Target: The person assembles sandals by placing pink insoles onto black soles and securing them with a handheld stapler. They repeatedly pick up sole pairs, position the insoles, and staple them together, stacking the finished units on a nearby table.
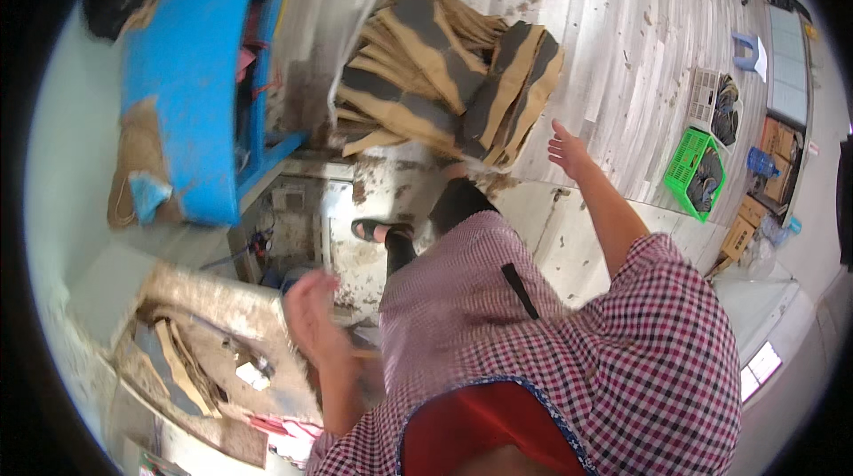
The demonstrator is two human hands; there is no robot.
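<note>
My right hand [569, 153] is held out over the floor with its fingers apart, holding nothing. It is to the right of a big heap of flat, curved pieces [426, 59], tan with dark grey bands, stacked in overlapping rows. The pale rim of a container [334, 90] shows round the heap. My left hand [313, 314] is raised beside the worktable at the lower left; motion smears its fingers, and I see no object in it. A few similar tan and grey pieces [173, 369] lie on that worktable [267, 321].
A blue machine or cabinet [187, 59] stands at the left. Brown scraps litter the plank floor [604, 32]. On the right are a green crate [682, 170] with dark things inside, a white crate [705, 96], a small stool [752, 54] and cardboard boxes [742, 232].
</note>
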